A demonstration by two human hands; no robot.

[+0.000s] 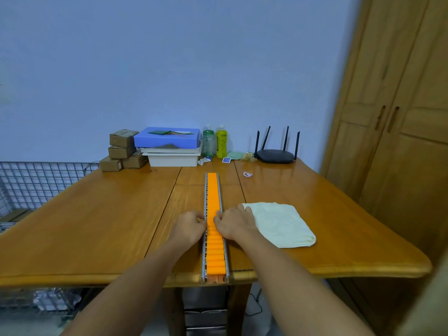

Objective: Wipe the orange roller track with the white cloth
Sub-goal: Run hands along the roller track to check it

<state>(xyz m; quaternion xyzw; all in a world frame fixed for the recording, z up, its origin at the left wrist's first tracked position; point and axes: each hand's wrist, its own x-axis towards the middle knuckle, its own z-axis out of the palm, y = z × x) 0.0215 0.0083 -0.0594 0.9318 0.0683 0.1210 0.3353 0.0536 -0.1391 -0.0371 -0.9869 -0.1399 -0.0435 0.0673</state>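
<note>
The orange roller track [213, 190], set in a grey metal rail, lies lengthwise down the middle of the wooden table [97, 214], its near end at the front edge. My left hand [190, 225] grips the rail's left side about halfway along. On the opposite side, my right hand [232, 224] holds the right edge, fingers curled onto the rollers. The white cloth [281, 224] lies folded flat on the table just right of my right hand, which touches its left edge.
At the table's back stand cardboard boxes [121, 149], a blue box on white trays [169, 146], two bottles [214, 141] and a black router [276, 154]. A pink loop [247, 175] lies near the track's far end. A wire rack [36, 185] is left, a wooden wardrobe [400, 117] right.
</note>
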